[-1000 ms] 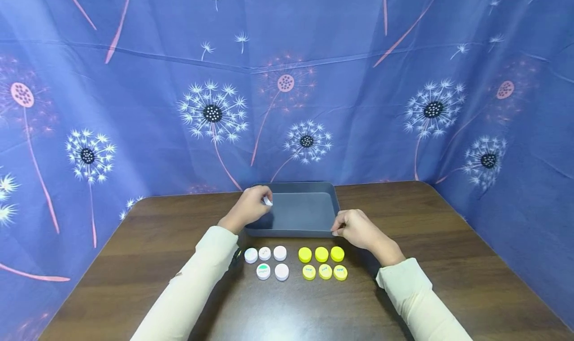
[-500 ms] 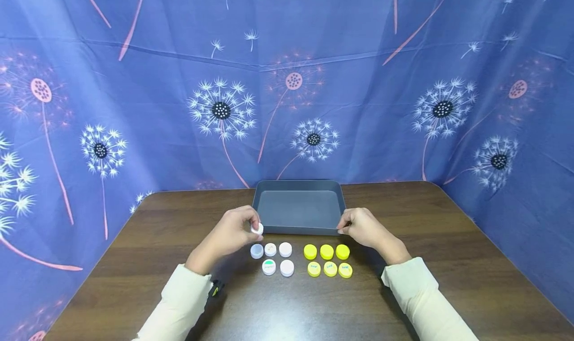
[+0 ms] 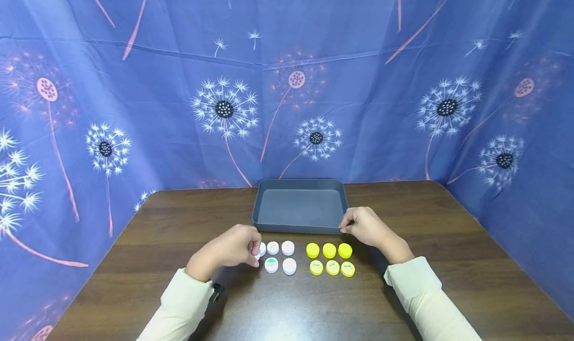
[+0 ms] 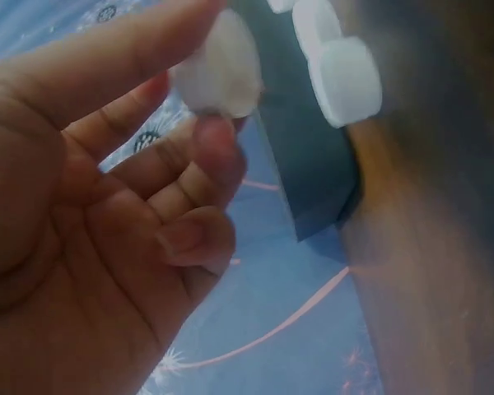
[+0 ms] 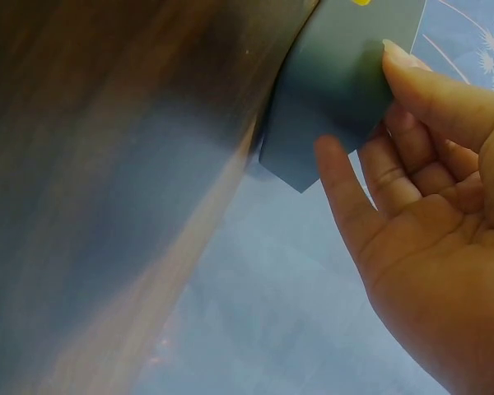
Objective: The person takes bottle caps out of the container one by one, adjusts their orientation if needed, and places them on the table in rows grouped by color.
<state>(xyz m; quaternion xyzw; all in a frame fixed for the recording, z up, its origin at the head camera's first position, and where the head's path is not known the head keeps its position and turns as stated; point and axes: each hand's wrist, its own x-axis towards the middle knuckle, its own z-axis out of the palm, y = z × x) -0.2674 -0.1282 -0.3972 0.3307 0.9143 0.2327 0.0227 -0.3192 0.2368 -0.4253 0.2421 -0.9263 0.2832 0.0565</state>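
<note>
My left hand (image 3: 230,247) pinches a white bottle cap (image 4: 226,70) between thumb and fingertips, low over the table at the left end of the white caps. In the head view the fingers partly cover that cap and its neighbour. Several white caps (image 3: 288,248) lie in two rows, one bearing a green mark (image 3: 271,265). At the front right corner of a shallow dark grey tray (image 3: 299,228), my right hand (image 3: 372,230) grips the wall with thumb and fingers. The right wrist view shows its thumb over the tray wall (image 5: 329,90).
Several yellow caps (image 3: 329,251) form two rows right of the white ones; the nearer row has blue print. The brown wooden table (image 3: 403,201) carries everything. A blue dandelion-print cloth (image 3: 358,106) hangs behind the tray.
My left hand has come from over the tray's left side down toward the white caps, cap in its fingers. The right hand keeps its hold on the tray corner. The head view has shifted slightly.
</note>
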